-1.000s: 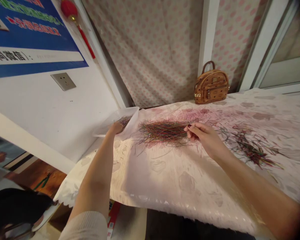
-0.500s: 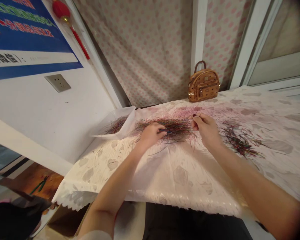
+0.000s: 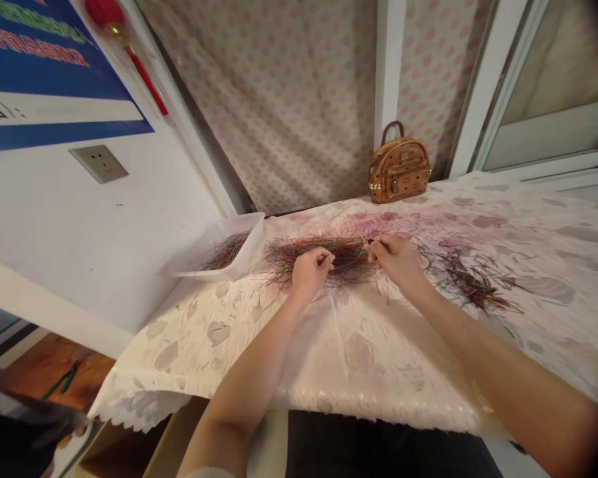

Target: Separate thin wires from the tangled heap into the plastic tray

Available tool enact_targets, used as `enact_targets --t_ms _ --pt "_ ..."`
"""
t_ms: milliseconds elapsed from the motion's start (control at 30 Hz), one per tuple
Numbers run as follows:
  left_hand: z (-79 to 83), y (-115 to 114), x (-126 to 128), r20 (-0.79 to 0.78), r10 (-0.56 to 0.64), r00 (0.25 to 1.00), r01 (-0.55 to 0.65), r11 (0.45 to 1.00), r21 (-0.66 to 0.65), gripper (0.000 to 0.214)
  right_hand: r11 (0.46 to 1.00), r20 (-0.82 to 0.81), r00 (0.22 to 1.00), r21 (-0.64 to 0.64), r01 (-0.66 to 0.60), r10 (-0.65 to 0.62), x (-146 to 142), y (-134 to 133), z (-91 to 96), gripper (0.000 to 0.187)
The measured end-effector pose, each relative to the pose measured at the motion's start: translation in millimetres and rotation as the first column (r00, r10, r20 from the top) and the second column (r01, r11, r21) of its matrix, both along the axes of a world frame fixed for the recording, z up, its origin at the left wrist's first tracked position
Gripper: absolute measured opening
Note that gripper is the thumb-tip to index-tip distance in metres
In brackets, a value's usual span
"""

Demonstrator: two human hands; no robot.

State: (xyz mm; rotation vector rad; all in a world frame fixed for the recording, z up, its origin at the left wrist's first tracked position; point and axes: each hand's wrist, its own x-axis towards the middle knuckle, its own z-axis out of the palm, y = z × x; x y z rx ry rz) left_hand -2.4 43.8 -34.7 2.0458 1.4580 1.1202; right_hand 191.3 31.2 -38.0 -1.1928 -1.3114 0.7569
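Note:
A loose heap of thin, multicoloured wires lies across the middle of the table. Over its front left part, my left hand is closed in a pinch; whatever sits between its fingertips is too fine to make out. At the heap's right end my right hand pinches thumb against forefinger, and a fine strand like the wires shows at the tips. Further right, a smaller tangled bunch of dark, red and green wires rests on the tablecloth.
A translucent white plastic tray with more wires stands left, against the wall. A brown mini backpack is at the back. Scraps dot the patterned tablecloth. Green-handled pliers lie on a wooden surface lower left, near another person's dark clothing.
My left hand has moved right and lifted slightly off the heap, its fingers pinched. The right hand has come left, closer to it. The camera view has shifted slightly.

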Motion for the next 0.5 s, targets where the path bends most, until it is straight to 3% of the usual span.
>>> enact_targets --t_ms 67,133,300,400,500 --pt "0.6 0 1 0.162 -0.037 0.986 0.035 0.999 0.017 0.017 0.997 0.048 0.998 -0.07 -0.041 0.044 -2 0 -3.4 0.012" --pt "3.3 -2 3 0.271 -0.067 0.96 0.054 0.997 0.052 0.018 0.978 0.046 0.991 -0.169 -0.12 0.129 -4 0 -6.8 0.021" --pt "10.6 -9 4 0.384 -0.086 0.919 0.074 0.996 0.047 0.022 0.923 0.238 0.927 -0.325 -0.204 0.289 -9 1 -13.1 0.035" --pt "11.4 -9 3 0.379 -0.084 0.922 0.055 0.995 0.085 0.019 0.925 0.414 0.842 -0.303 -0.23 0.345 -10 -1 -13.8 0.041" --pt "11.7 -8 2 0.385 -0.085 0.919 0.026 0.987 0.156 0.019 0.958 0.603 0.744 -0.187 -0.219 0.288 -14 -5 -13.9 0.05"
